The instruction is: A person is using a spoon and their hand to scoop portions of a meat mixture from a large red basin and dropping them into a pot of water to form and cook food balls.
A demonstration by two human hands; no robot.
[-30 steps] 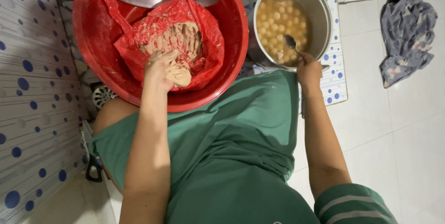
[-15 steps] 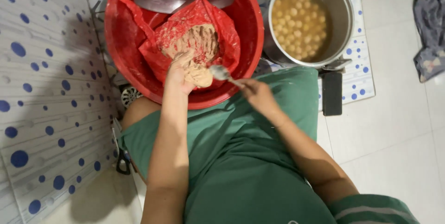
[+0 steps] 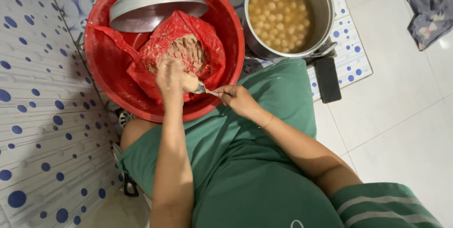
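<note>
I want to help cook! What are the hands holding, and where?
Right hand holds a spoon by its handle. Left hand squeezes a lump of paste in its fist.

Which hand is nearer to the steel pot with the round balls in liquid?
The right hand. It holds a spoon below the pot; the left hand is farther away, inside the red basin.

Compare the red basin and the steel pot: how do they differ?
The red basin is plastic-looking, wide and shallow; the steel pot is metal, narrower and deeper. The basin holds a red bag of brown paste and a metal lid; the pot holds pale balls in liquid. Both are round and open-topped.
</note>
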